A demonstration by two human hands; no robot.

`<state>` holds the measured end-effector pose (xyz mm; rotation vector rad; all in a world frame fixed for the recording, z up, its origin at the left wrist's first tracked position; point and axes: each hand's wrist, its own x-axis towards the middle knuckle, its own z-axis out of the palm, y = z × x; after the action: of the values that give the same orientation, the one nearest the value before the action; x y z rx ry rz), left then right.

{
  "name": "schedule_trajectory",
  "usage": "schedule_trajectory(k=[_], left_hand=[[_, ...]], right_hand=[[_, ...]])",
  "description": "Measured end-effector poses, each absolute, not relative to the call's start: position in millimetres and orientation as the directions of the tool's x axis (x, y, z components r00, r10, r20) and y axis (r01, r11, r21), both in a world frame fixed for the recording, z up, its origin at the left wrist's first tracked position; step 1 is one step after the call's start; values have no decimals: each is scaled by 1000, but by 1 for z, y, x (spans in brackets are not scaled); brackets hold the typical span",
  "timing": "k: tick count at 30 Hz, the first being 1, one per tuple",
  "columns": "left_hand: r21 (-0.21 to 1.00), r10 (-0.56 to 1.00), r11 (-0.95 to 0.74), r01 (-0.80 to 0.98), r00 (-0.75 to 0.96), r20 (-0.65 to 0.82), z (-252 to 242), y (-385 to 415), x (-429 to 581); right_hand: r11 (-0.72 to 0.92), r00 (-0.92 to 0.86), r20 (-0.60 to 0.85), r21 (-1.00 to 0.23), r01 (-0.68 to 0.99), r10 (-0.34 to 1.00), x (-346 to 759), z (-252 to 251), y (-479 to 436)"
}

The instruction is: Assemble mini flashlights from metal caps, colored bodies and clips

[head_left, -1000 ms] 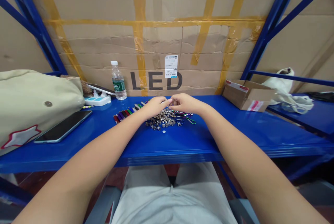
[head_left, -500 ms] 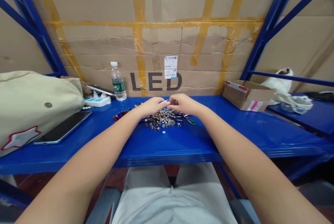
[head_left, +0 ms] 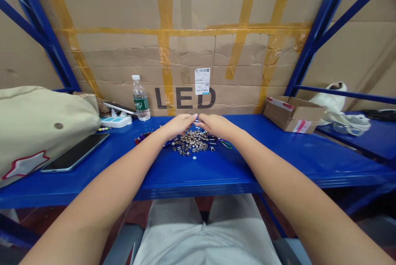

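Note:
My left hand [head_left: 182, 125] and my right hand [head_left: 213, 124] meet above a pile of small silvery metal pieces [head_left: 193, 141]. Their fingers are closed, and a thin, pale item spans the gap between the fingertips; it is too small to name. Below my right hand, colourful carabiner-like clips [head_left: 225, 144], one of them green, lie at the right of the pile. More coloured pieces [head_left: 142, 138], red and dark, sit left of it, partly behind my left wrist. A small white disc [head_left: 194, 158] rests in front of the pile.
On the blue tabletop [head_left: 198, 174], a beige bag [head_left: 46, 120], a phone [head_left: 76, 151], a white power strip [head_left: 116, 121] and a water bottle [head_left: 141, 98] stand at left. An open cardboard box [head_left: 292, 112] is at right. A taped cardboard sheet [head_left: 123, 55] closes the back.
My fingers have shifted slightly: the left thumb and fingertips now point further up and right, and the right fingers lie flatter over the thin item. The view has tilted a little.

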<state>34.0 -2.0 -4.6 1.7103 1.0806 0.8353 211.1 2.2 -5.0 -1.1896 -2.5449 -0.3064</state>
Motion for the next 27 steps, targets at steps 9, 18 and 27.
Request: schedule_trajectory(k=[9,18,27], left_hand=[[936,908,-207,283,411,77,-6,3,29],[989,900,-71,129,437,8,-4,0,33],[989,874,90,117,467,-134,5,-6,37]], right_hand=[[746,-582,494,-244,620,646,209,-14,7],[804,-558,579,-423,418,595,206,-25,15],[771,-456,622,-497,398,637,202,-24,9]])
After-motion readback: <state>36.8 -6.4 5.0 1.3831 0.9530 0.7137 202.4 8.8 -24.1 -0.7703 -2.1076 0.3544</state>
